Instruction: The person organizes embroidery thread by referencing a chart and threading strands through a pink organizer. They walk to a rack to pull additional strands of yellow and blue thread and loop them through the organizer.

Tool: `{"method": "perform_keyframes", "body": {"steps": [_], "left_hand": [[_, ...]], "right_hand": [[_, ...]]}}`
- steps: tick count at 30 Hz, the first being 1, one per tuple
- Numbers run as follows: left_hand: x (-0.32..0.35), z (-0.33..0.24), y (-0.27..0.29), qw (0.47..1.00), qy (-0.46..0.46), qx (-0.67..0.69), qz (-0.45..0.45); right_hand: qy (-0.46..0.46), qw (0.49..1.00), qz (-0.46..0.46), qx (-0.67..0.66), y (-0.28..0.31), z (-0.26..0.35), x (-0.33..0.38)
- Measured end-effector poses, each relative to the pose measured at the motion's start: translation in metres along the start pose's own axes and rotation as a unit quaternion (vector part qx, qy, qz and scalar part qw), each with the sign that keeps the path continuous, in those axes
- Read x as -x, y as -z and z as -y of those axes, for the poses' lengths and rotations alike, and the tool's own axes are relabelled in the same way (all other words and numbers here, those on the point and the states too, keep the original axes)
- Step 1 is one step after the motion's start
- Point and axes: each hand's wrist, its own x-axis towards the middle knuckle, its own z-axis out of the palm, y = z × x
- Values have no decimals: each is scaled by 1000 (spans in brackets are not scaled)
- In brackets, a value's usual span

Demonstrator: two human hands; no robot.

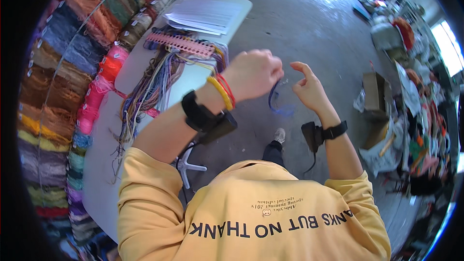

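Observation:
My left hand [256,71] is raised over the floor beside the table, its fingers closed. A short bundle of blue thread [274,100] hangs from its fingertips, the lower end blurred. Close by on the right, my right hand [309,87] has its index finger and thumb apart, with nothing visible between them. On the white table [104,164] to the left lies a pink strip with rows of holes [181,44]. Long multicoloured thread strands [150,84] trail from it across the tabletop toward me.
A stack of white papers [205,14] lies at the table's far end. Racks of coloured yarn hanks [55,82] line the left side. On the right are a cardboard box [377,92], bags and heaped materials. Grey floor [290,14] runs between.

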Motion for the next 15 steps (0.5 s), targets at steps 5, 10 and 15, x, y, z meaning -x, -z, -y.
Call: {"method": "perform_keyframes", "body": {"steps": [5,10,15], "left_hand": [[-10,28,-35,991,106,-72,-28],[-24,41,-42,949,314,28,-17],[-26,44,-39,871,460,168,-37]], "right_hand": [[30,932,238,-271,-16,10,-67],[137,926,323,-140,-18,-13,-124],[228,878,420,-17,-5,-3,-165]]}}
